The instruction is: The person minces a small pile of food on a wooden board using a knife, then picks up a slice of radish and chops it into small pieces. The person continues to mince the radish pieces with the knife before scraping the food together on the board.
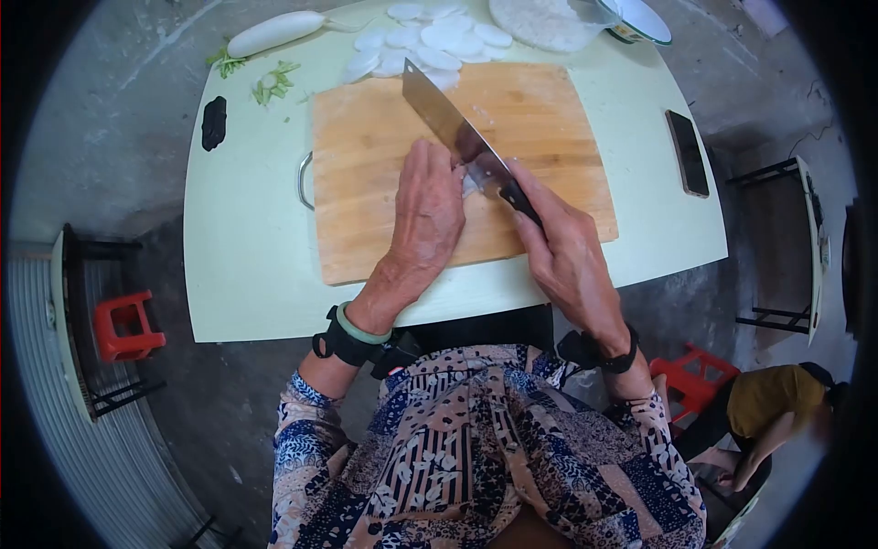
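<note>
Pressing flat, my left hand lies palm down on the wooden cutting board, fingers together and bent over a small white piece of radish that shows just past my fingertips; how much of it sits under the hand I cannot tell. Well to the left of that hand, off the board, a small black object rests on the pale green surface, and farther up lie some green trimmings and a whole white radish. Beyond my left hand, past the far edge of the board, a heap of white radish slices is spread on the surface, with a round white plate-like thing and a bowl just beside it to the right. Immediately right of my left fingers stands the cleaver, its broad blade slanting up and away from me, its lower end touching the white piece. My right hand is clenched around the dark handle, forefinger stretched along the top near the blade. Well to the right of that hand a dark phone lies flat near the surface's edge. Lower right, beside a red stool, another person in a mustard top is crouched on the floor.
</note>
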The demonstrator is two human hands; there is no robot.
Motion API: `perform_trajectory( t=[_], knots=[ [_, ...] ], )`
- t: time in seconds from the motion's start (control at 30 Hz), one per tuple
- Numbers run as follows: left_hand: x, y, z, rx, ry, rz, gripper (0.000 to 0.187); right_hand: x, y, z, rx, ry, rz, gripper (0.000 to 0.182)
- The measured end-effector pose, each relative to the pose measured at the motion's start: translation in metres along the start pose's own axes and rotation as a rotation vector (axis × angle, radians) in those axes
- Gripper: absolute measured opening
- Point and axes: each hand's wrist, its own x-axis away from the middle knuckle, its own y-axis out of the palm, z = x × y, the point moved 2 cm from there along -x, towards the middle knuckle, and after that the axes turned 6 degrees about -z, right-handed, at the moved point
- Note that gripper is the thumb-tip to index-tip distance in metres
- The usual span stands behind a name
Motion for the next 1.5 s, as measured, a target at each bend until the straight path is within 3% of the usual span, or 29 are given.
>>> perform_trajectory(
  t=[0.3,0.5,0.7,0.83,0.93,1.13,1.37,1.5],
  knots=[
    [0.001,-0.002,0.001,-0.033,-0.006,-0.021,0.011,0.045,-0.022,-0.02,0.024,0.185,-0.11,0.061],
    [0.0,-0.001,0.0,-0.024,0.024,-0.012,0.011,-0.002,0.01,-0.003,0.041,0.043,-0.024,0.058],
    [0.002,0.001,-0.003,-0.041,0.029,-0.007,0.011,0.0,0.004,0.002,-0.048,0.0,0.014,0.057],
    [0.002,0.001,-0.006,0.022,-0.043,0.008,0.011,0.024,-0.014,-0.013,-0.02,0.002,0.048,0.059],
    [0.003,-0.001,-0.004,0.04,-0.087,-0.034,0.009,0.041,-0.02,-0.017,0.012,0.142,-0.036,0.061],
    [0.002,-0.001,-0.001,-0.052,-0.033,-0.041,0.011,0.029,-0.003,-0.008,0.057,0.107,-0.082,0.062],
    [0.001,0.0,-0.002,-0.035,0.02,-0.023,0.012,-0.019,0.02,0.009,0.027,-0.008,0.027,0.056],
    [0.001,-0.002,-0.003,0.015,-0.062,-0.012,0.012,-0.002,0.002,-0.004,0.0,-0.021,0.033,0.059]
  ],
)
